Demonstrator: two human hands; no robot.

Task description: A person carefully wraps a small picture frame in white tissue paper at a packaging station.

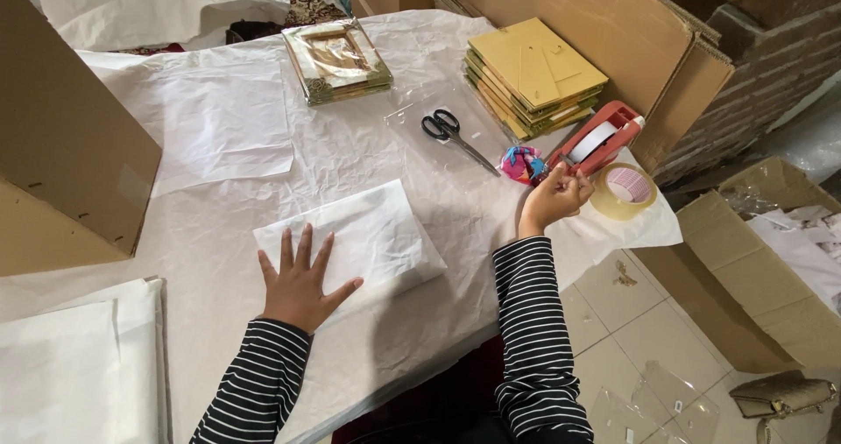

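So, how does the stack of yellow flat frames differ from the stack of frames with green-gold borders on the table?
The stack of yellow flat frames shows plain backs, while the stack of green-gold bordered frames shows decorated fronts. The yellow stack lies at the table's far right edge, beside the big cardboard sheet; the green-gold stack lies nearer the middle. The yellow stack looks untidier, with its edges fanned out. Both rest flat on the white paper-covered table, untouched by either hand.
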